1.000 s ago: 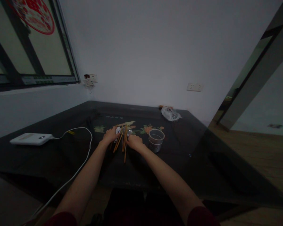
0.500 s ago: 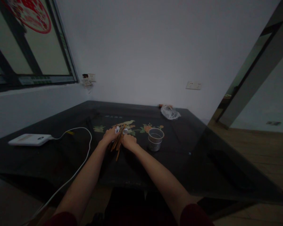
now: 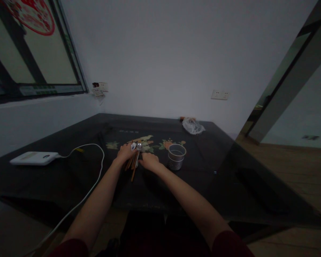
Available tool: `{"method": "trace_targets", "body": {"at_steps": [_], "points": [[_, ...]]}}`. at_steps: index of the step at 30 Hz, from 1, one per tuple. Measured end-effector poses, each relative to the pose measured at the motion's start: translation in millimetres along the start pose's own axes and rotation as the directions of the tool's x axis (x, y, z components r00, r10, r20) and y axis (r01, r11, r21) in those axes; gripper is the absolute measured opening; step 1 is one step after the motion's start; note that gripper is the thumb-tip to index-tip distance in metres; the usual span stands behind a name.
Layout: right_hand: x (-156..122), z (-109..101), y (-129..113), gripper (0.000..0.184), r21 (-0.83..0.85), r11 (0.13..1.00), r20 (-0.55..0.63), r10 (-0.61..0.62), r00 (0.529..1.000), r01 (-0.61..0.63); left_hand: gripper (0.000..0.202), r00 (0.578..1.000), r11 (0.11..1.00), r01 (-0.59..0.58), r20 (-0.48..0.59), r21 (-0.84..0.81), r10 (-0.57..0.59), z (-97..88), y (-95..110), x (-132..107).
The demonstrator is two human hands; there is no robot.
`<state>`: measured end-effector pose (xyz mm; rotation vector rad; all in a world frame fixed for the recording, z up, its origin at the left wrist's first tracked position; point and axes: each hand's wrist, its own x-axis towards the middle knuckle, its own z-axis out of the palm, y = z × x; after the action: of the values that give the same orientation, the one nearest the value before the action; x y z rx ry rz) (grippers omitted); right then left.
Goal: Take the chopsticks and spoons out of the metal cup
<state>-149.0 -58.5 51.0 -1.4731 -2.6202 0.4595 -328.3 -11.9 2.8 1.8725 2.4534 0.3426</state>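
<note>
My left hand (image 3: 125, 152) is closed around a bundle of brown chopsticks (image 3: 134, 170) above the black table, their ends pointing down toward me. A shiny metal spoon (image 3: 139, 145) lies along the bundle, bowl end away from me and pale handle running down beside the sticks. Next to it, a white spoon-like end (image 3: 133, 146) shows by my left fingers. My right hand (image 3: 149, 161) is right beside the bundle, its fingers curled in near the spoon's handle; what they hold is hidden. To its right stands a clear plastic cup (image 3: 176, 159) with perforated lower sides.
A white power bank (image 3: 34, 158) with a white cable (image 3: 103, 157) sits on the left of the black table (image 3: 160, 194). Near the wall lies a crumpled clear plastic bag (image 3: 193, 126). A dark flat object (image 3: 259, 189) rests at the right.
The metal spoon has shifted slightly left and away from me, against the bundle, and its handle now shows. My right hand has drawn slightly right; the left hand keeps its hold.
</note>
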Motion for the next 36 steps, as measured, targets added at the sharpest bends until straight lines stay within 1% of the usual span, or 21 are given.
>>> {"method": "trace_targets", "body": {"at_steps": [4, 6, 8, 9, 12, 16, 19, 21, 23, 27, 30, 33, 34, 36], "points": [[-43, -13, 14, 0.035, 0.055, 0.989, -0.03, -0.138, 0.99, 0.14, 0.061, 0.999, 1.0, -0.008, -0.032, -0.02, 0.007, -0.2, 3, -4], [-69, -23, 27, 0.028, 0.142, 0.97, -0.08, -0.188, 0.979, 0.198, 0.06, 0.999, 0.999, -0.013, -0.045, -0.035, 0.011, 0.5, 4, -5], [-95, -33, 45, 0.024, 0.262, 0.93, -0.145, -0.228, 0.963, 0.259, 0.059, 0.999, 0.999, -0.02, -0.044, -0.046, 0.018, 0.9, 6, -7], [-106, -38, 56, 0.022, 0.324, 0.907, -0.173, -0.224, 0.959, 0.27, 0.059, 0.999, 0.998, -0.021, -0.037, -0.05, 0.02, 0.9, 7, -8], [-133, -48, 93, 0.024, 0.46, 0.864, -0.257, -0.092, 0.962, 0.205, 0.059, 1.0, 0.997, -0.013, -0.01, -0.071, 0.013, 0.1, 11, -11], [-152, -49, 142, 0.027, 0.526, 0.842, -0.35, 0.083, 0.933, 0.122, 0.062, 1.0, 0.995, -0.014, -0.019, -0.103, 0.012, 0.1, 17, -15], [-152, -43, 167, 0.027, 0.556, 0.828, -0.37, 0.176, 0.912, 0.066, 0.063, 0.999, 0.995, -0.02, -0.03, -0.095, 0.018, 1.5, 20, -16], [-144, -38, 176, 0.027, 0.568, 0.821, -0.358, 0.182, 0.916, 0.059, 0.063, 0.999, 0.996, -0.027, -0.04, -0.084, 0.024, 1.9, 21, -17], [-131, -31, 178, 0.032, 0.576, 0.815, -0.328, 0.163, 0.93, 0.06, 0.063, 0.999, 0.997, -0.029, -0.044, -0.073, 0.026, 1.4, 23, -18], [-99, -20, 173, 0.054, 0.576, 0.817, -0.227, 0.161, 0.961, -0.001, 0.061, 0.998, 0.997, -0.048, -0.03, -0.065, 0.046, -0.4, 25, -20], [-81, -15, 170, 0.061, 0.539, 0.842, -0.229, 0.173, 0.958, -0.023, 0.06, 0.996, 0.995, -0.072, -0.05, -0.075, 0.068, -1.9, 26, -21], [-71, -12, 172, 0.063, 0.534, 0.846, -0.266, 0.165, 0.95, 0.002, 0.056, 0.986, 0.988, -0.115, -0.129, -0.101, 0.102, -6.5, 27, -21], [-69, -11, 173, 0.063, 0.539, 0.843, -0.269, 0.166, 0.949, 0.005, 0.053, 0.978, 0.983, -0.139, -0.173, -0.12, 0.117, -9.0, 29, -21], [-67, -9, 177, 0.064, 0.546, 0.838, -0.269, 0.17, 0.948, 0.005, 0.044, 0.948, 0.957, -0.22, -0.274, -0.189, 0.164, -14.0, 37, -24]]}}
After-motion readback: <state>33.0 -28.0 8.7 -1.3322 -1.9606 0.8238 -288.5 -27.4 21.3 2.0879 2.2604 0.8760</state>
